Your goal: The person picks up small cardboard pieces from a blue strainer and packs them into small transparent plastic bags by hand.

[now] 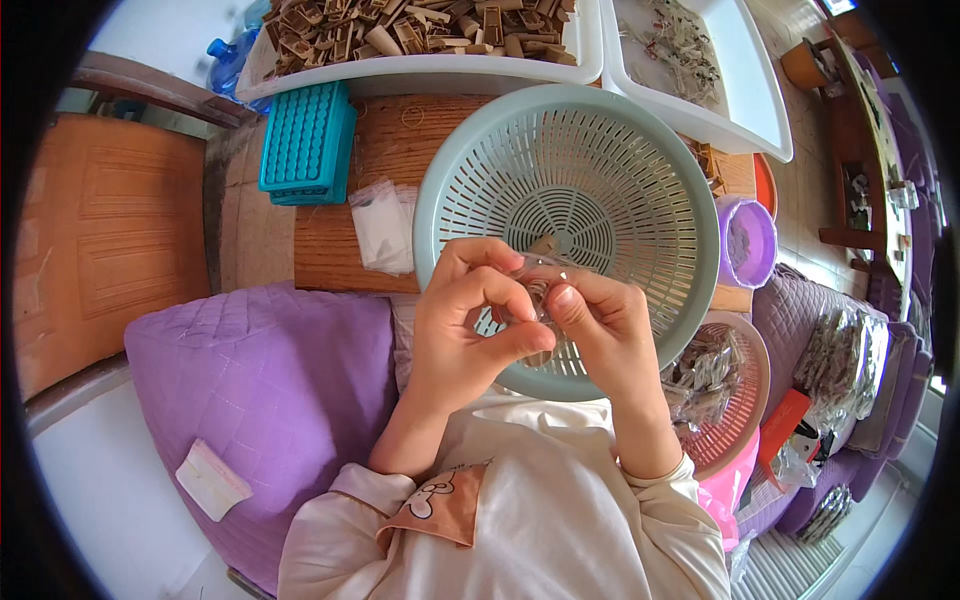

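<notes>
Both of my hands meet over the near part of a grey-green plastic colander (455,160). Between their fingertips is a small transparent plastic bag (545,272); what it contains is mostly covered by my fingers. My left hand (468,325) is closed on the bag's left side, its fingers curled and thumb pointing inward. On the other side my right hand (612,330) pinches the bag between thumb and forefinger. Just beyond the fingertips a small tan piece (543,245) shows against the colander's slotted bottom; whether it is in the bag I cannot tell.
Behind the colander stand a white bin of brown pieces (400,66) and a white tray of small transparent packets (735,115). Flat plastic bags (382,228) and teal baskets (305,140) lie left on the wooden table (385,130). At right are a purple tub (750,240) and a pink basket (757,390) of filled packets.
</notes>
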`<move>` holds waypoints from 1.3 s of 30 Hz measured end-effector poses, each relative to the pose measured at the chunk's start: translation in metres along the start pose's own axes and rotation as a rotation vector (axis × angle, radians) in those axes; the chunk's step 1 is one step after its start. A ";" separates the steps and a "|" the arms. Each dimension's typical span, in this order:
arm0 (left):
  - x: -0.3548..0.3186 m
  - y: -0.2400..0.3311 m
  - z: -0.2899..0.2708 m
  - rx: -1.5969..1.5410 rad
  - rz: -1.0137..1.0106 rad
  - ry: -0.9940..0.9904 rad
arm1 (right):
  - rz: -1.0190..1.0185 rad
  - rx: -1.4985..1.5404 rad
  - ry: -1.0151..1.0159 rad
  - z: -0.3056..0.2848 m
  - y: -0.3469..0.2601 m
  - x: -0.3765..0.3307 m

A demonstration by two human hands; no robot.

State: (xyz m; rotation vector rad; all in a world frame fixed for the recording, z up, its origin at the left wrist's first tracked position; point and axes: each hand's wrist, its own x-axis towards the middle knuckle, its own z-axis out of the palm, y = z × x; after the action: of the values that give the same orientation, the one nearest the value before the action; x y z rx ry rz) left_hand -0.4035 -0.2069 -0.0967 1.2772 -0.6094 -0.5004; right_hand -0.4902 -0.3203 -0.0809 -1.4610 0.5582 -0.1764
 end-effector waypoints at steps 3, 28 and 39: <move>0.004 0.003 0.003 0.001 0.042 0.108 | -0.020 0.067 0.006 0.004 0.004 0.001; 0.022 -0.001 -0.033 -0.499 -0.141 0.403 | -0.307 -0.243 0.229 -0.012 0.004 -0.026; -0.003 0.000 0.003 0.077 -0.072 -0.151 | -0.128 0.488 -0.025 -0.012 0.013 -0.031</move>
State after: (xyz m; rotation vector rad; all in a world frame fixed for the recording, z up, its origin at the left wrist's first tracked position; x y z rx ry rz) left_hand -0.4078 -0.2065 -0.0968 1.3462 -0.7163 -0.6422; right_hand -0.5249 -0.3160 -0.0855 -1.0212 0.3677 -0.3680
